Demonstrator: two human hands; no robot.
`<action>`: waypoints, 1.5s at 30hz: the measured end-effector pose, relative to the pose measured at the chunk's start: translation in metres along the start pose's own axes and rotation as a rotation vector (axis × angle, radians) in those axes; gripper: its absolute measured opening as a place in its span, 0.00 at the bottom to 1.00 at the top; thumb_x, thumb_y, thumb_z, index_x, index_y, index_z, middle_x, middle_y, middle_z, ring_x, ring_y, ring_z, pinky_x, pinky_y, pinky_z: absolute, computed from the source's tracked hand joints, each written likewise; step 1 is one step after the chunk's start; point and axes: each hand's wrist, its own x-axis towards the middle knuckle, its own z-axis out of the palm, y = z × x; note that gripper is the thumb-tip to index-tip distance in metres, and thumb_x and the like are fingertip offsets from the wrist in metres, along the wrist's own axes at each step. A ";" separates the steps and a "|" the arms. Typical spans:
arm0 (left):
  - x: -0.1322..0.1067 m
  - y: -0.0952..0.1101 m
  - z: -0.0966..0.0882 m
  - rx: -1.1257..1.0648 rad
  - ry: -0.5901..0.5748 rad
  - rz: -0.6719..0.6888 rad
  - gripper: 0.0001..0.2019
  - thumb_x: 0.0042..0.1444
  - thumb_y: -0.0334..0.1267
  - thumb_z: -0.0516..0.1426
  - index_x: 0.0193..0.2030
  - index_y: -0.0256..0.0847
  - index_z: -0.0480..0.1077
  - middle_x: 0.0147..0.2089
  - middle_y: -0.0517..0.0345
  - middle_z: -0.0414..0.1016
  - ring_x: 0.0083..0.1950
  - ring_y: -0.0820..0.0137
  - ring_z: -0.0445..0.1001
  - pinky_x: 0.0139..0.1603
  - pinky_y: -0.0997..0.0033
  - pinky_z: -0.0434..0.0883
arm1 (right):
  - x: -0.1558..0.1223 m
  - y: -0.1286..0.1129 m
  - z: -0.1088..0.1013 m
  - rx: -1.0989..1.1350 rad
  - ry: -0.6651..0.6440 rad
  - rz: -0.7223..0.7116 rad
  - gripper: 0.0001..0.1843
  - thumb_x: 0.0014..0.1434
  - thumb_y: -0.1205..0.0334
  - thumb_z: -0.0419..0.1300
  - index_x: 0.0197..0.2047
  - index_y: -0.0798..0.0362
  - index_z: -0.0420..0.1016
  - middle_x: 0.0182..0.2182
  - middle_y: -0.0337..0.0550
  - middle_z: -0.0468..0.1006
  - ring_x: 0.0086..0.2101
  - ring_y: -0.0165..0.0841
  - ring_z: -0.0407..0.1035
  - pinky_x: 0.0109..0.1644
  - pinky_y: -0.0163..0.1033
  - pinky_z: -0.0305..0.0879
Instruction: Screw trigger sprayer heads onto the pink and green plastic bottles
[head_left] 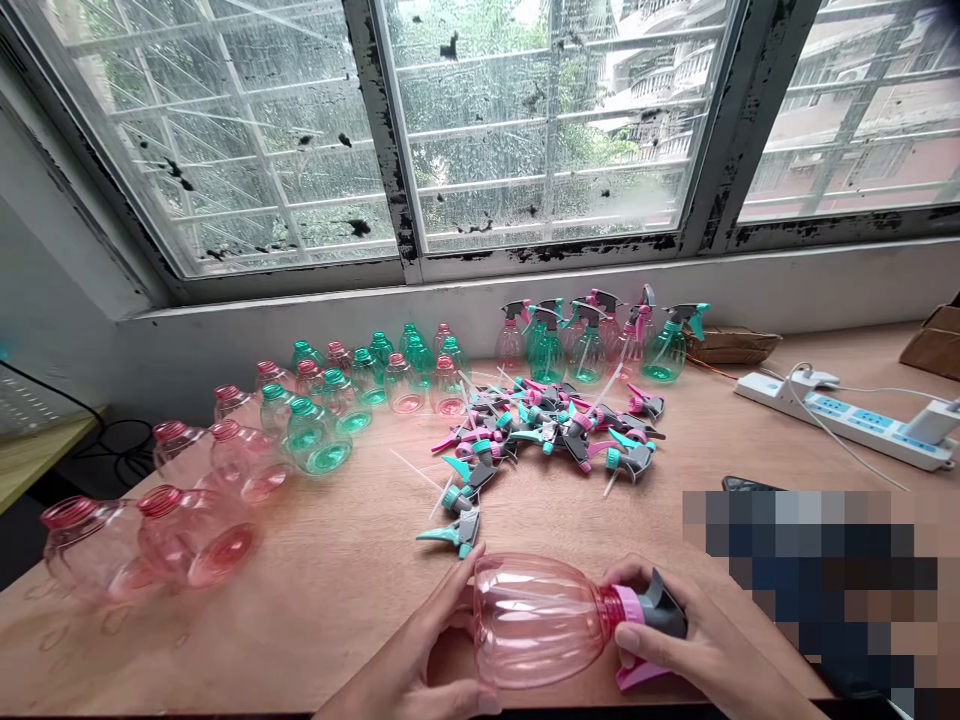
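Note:
A clear pink spray bottle (pixel 541 620) lies on its side between my hands at the table's front edge. My left hand (pixel 442 640) is wrapped around its base, at the left. My right hand (pixel 675 625) grips the pink collar (pixel 628 606) of the grey-and-pink spray head at the bottle's neck. The spray head's pink trigger (pixel 641 675) points down toward me. Just beyond the bottle lies a loose teal-and-grey spray head (pixel 454 532), close to my left fingertips. Behind it is a pile of pink, teal and grey spray heads (pixel 555 425) with thin white tubes.
Open pink bottles (pixel 199 545) and green bottles (pixel 319 440) stand in rows at the left. Several bottles with spray heads (pixel 589 345) stand by the window wall. A white power strip (pixel 847 415) with cables lies right. A blurred patch (pixel 832 590) covers the right front.

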 end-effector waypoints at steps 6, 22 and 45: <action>-0.001 0.001 -0.001 0.051 -0.002 -0.016 0.50 0.60 0.38 0.68 0.80 0.62 0.42 0.81 0.62 0.55 0.79 0.51 0.55 0.79 0.56 0.56 | 0.000 0.000 0.000 0.006 -0.001 0.003 0.22 0.53 0.48 0.78 0.43 0.52 0.79 0.28 0.35 0.81 0.30 0.34 0.78 0.34 0.38 0.82; -0.001 0.003 -0.001 0.028 0.004 -0.050 0.49 0.59 0.42 0.69 0.80 0.58 0.46 0.82 0.60 0.53 0.79 0.48 0.55 0.78 0.53 0.58 | 0.002 0.003 -0.003 -0.054 0.009 -0.026 0.22 0.53 0.46 0.77 0.42 0.52 0.81 0.28 0.36 0.81 0.30 0.34 0.75 0.35 0.38 0.79; 0.001 -0.006 -0.002 0.004 -0.033 -0.017 0.48 0.61 0.45 0.69 0.79 0.59 0.45 0.83 0.62 0.50 0.81 0.52 0.51 0.81 0.52 0.51 | 0.001 0.000 0.000 -0.036 0.017 -0.001 0.23 0.52 0.46 0.78 0.41 0.53 0.80 0.28 0.35 0.80 0.29 0.34 0.76 0.34 0.38 0.81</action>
